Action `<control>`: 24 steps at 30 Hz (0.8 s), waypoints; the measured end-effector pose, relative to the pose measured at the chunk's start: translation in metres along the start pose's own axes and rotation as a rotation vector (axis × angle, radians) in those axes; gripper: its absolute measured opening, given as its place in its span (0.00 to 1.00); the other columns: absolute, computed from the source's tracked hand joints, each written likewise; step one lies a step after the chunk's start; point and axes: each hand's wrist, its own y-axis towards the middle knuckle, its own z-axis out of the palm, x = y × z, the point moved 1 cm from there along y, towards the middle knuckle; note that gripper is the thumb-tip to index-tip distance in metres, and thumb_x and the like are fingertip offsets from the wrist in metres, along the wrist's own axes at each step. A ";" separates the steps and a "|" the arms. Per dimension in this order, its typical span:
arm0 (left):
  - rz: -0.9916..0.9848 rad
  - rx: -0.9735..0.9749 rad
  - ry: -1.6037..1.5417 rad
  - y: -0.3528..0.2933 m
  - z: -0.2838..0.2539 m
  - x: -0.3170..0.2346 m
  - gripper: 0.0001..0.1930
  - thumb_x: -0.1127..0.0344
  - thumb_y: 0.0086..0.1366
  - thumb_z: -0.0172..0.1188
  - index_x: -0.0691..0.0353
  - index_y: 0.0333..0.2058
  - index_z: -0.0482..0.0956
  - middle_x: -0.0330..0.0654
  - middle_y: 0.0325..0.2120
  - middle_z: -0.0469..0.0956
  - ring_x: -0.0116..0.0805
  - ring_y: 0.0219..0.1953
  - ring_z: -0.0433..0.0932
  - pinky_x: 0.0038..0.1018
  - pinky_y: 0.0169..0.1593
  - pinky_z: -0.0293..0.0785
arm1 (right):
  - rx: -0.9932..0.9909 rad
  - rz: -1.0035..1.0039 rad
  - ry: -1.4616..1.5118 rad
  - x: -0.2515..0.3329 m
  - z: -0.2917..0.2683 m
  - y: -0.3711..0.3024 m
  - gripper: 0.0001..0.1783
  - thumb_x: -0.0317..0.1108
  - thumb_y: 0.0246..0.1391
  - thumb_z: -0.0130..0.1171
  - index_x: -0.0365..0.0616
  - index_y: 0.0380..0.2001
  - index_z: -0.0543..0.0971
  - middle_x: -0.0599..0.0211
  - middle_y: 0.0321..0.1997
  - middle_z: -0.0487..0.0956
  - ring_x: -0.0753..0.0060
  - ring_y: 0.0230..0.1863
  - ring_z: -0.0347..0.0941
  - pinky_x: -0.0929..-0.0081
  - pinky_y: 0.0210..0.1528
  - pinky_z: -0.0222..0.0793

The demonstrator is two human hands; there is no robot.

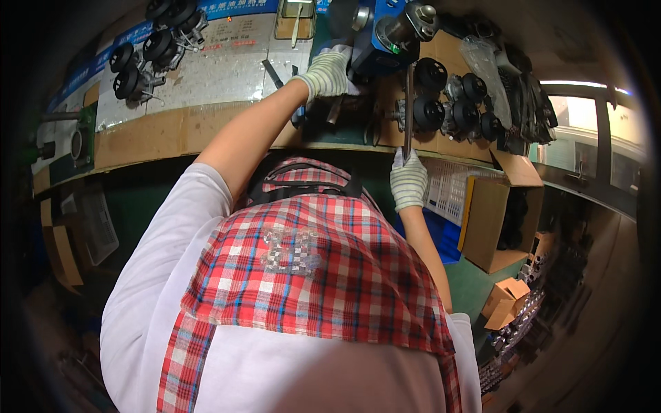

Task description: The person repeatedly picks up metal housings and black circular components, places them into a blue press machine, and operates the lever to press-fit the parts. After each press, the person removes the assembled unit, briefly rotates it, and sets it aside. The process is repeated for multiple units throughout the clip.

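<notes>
My right hand (409,180), in a striped knit glove, is closed round the lower end of a long metal lever (408,113). The lever runs up to a blue bench press (379,55) with a metal shaft end at its top. My left hand (328,73), gloved the same way, is at the left side of the press with its fingers bent inward. What those fingers hold is hidden by the hand and the press. Just left of that wrist, a dark flat tool (273,73) lies on the bench.
Metal parts with black pulleys (160,47) stand on cardboard at the back left, and more pulley parts (430,112) sit right of the press. A small tray (294,26) holds a brush. Below the bench on the right are a white crate (449,189) and an open carton (486,224).
</notes>
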 end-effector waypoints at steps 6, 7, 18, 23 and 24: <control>-0.058 0.032 -0.059 -0.002 -0.003 0.001 0.57 0.41 0.36 0.78 0.64 0.62 0.66 0.59 0.56 0.71 0.59 0.59 0.68 0.43 0.64 0.65 | 0.036 0.028 -0.033 0.004 0.004 0.006 0.20 0.48 0.66 0.50 0.44 0.44 0.80 0.45 0.33 0.82 0.39 0.37 0.79 0.50 0.40 0.76; -0.091 0.054 -0.088 -0.003 -0.007 -0.002 0.57 0.41 0.35 0.79 0.65 0.62 0.66 0.59 0.56 0.71 0.59 0.59 0.68 0.43 0.64 0.65 | 0.037 0.023 -0.027 0.003 0.007 0.008 0.19 0.48 0.66 0.49 0.45 0.43 0.79 0.45 0.33 0.82 0.39 0.37 0.79 0.50 0.40 0.75; -0.040 0.036 -0.012 -0.001 -0.006 0.000 0.52 0.40 0.36 0.78 0.65 0.58 0.70 0.57 0.53 0.73 0.57 0.56 0.71 0.44 0.61 0.68 | 0.124 0.002 0.100 -0.004 0.001 0.004 0.23 0.50 0.67 0.48 0.43 0.48 0.79 0.44 0.37 0.82 0.39 0.41 0.79 0.51 0.44 0.74; -0.029 0.017 0.054 -0.004 -0.011 -0.006 0.50 0.39 0.41 0.76 0.66 0.58 0.70 0.56 0.56 0.71 0.59 0.58 0.70 0.43 0.62 0.68 | 0.189 0.007 0.165 -0.008 -0.027 -0.005 0.23 0.50 0.66 0.51 0.41 0.45 0.81 0.45 0.36 0.83 0.41 0.40 0.80 0.54 0.44 0.74; -0.017 0.002 0.055 -0.004 -0.008 -0.003 0.51 0.38 0.41 0.75 0.65 0.59 0.70 0.56 0.58 0.70 0.58 0.59 0.70 0.42 0.63 0.67 | 0.218 0.055 0.136 -0.009 -0.028 -0.003 0.22 0.50 0.65 0.51 0.41 0.44 0.81 0.46 0.35 0.83 0.41 0.40 0.80 0.55 0.43 0.74</control>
